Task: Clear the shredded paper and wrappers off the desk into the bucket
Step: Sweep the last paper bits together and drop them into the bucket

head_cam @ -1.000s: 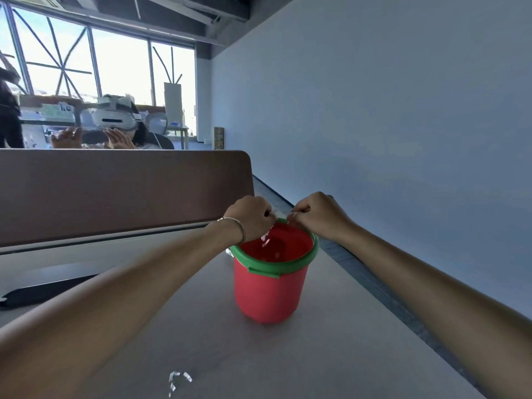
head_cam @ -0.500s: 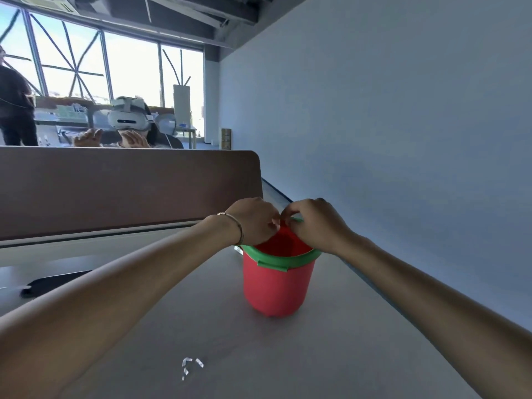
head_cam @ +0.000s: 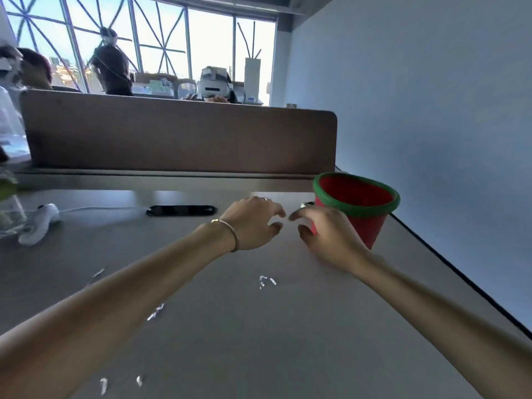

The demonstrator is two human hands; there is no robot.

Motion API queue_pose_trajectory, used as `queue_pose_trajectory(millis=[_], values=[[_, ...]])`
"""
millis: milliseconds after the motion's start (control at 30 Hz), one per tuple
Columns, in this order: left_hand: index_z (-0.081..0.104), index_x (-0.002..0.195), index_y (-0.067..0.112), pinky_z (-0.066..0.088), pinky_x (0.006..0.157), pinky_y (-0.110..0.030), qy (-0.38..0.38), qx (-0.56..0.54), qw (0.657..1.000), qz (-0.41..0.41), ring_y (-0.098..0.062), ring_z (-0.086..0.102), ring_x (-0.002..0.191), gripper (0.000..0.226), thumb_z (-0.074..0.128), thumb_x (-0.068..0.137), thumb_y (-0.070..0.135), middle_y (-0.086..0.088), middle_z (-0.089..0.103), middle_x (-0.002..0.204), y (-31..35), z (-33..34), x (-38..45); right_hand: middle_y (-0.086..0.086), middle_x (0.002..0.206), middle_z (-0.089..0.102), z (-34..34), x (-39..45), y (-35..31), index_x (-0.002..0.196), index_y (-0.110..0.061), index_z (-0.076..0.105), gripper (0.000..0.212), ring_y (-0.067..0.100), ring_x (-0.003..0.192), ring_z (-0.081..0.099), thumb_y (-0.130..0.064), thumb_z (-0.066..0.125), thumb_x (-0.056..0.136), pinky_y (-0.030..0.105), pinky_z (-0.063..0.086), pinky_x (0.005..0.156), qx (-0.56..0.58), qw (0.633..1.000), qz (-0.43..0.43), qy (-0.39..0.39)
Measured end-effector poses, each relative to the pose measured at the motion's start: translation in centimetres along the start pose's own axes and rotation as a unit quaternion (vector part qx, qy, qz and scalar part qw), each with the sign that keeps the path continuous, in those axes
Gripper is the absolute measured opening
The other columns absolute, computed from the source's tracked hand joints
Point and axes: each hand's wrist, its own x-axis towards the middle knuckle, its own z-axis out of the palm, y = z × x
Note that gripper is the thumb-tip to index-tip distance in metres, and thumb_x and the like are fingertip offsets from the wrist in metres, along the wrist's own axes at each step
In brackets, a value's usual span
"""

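Open-plan office with tall lattice-braced windows (head_cam: 161,41) across the top of the frame and a plain pale wall (head_cam: 417,96) filling the right side. Brown partition panel (head_cam: 178,133) running across the middle, with people behind it, one wearing a white headset (head_cam: 214,82) at upper centre. Grey surface (head_cam: 259,341) spreading from the panel down to the bottom edge, its dark right rim slanting toward the lower right. No readable writing or brand anywhere. Red bucket (head_cam: 365,223) with a green rim standing at centre right, near the surface's right edge; only red inner wall visible, contents impossible to tell. Scraps of shredded paper (head_cam: 266,281) scattered over the surface: one cluster at centre below the hands, another (head_cam: 156,311) lower left of it, one (head_cam: 98,273) at mid left, two more (head_cam: 103,385) near the bottom edge. Left hand (head_cam: 253,223), bracelet at the wrist, hovering above the surface at centre, fingers loosely spread and holding nothing. Right hand (head_cam: 328,234) just beside it, in front of the bucket's left side, fingers relaxed and apart, also empty; contact with the bucket impossible to tell through blur. Flat black object (head_cam: 181,210) lying at centre left near the panel, a white cable leading left to a white device (head_cam: 39,223). Clear container (head_cam: 10,174), blurred, at the far left edge.
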Motion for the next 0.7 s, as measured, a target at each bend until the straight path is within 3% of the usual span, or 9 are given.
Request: queue_pose_trajectory(millis=[133,200,300,433,633,700], values=[[0.06,0.133,0.032,0.046,0.101,-0.036,-0.025,-0.013,0.998,-0.051,-0.022,0.058,0.123,0.04,0.051,0.094,0.039,0.005,0.061,0.138,-2.8,3.2,-4.9,-0.001,0.147,0.058,5.2,-3.5,-0.4,0.142,-0.022,0.057,0.044,0.016,0.134,0.055,-0.028,0.055,0.098,0.033,0.041,0.112,-0.014,0.994,0.013,-0.108],[0.059,0.133,0.032,0.046,0.101,-0.035,-0.034,-0.019,0.996,-0.076,-0.023,0.057,0.124,0.041,0.051,0.093,0.037,0.005,0.06,0.139,-4.0,4.3,-7.3,0.003,0.163,0.035,7.8,-5.0,-0.4,0.156,-0.019,0.035,0.06,0.016,0.151,0.031,-0.043,0.045,0.102,0.034,0.024,0.123,-0.027,0.979,0.025,-0.199],[0.058,0.135,0.029,0.047,0.101,-0.036,-0.033,-0.027,0.994,-0.101,-0.023,0.057,0.124,0.041,0.052,0.095,0.039,0.003,0.06,0.138,-5.7,5.4,-10.6,0.001,0.171,0.001,11.1,-6.5,-1.1,0.163,-0.024,0.005,0.075,0.014,0.157,-0.004,-0.062,0.027,0.102,0.037,-0.001,0.127,-0.041,0.957,0.034,-0.284],[0.058,0.135,0.025,0.047,0.101,-0.036,0.01,-0.038,0.991,-0.13,-0.021,0.056,0.126,0.042,0.054,0.095,0.038,0.004,0.059,0.139,-8.0,5.4,-14.8,0.0,0.17,-0.011,13.6,-6.2,-3.6,0.162,-0.025,-0.006,0.107,0.014,0.155,-0.017,-0.083,-0.013,0.072,0.038,-0.009,0.126,-0.067,0.955,-0.019,-0.289],[0.062,0.13,0.02,0.048,0.096,-0.034,0.084,-0.029,0.98,-0.175,-0.02,0.057,0.122,0.039,0.056,0.091,0.023,0.002,0.062,0.132,-11.2,4.0,-21.6,-0.002,0.168,-0.018,17.8,-2.5,-10.5,0.161,-0.026,-0.011,0.102,0.013,0.153,-0.023,-0.079,-0.012,0.074,0.038,-0.011,0.126,-0.037,0.947,-0.093,-0.304],[0.062,0.129,0.017,0.043,0.101,-0.03,0.106,-0.018,0.975,-0.193,-0.019,0.053,0.125,0.038,0.057,0.092,0.022,0.001,0.062,0.133,-12.4,3.7,-23.9,0.0,0.169,-0.016,19.5,-0.9,-12.9,0.161,-0.024,-0.008,0.103,0.015,0.154,-0.02,-0.077,-0.014,0.073,0.039,-0.009,0.126,-0.036,0.944,-0.118,-0.307]])
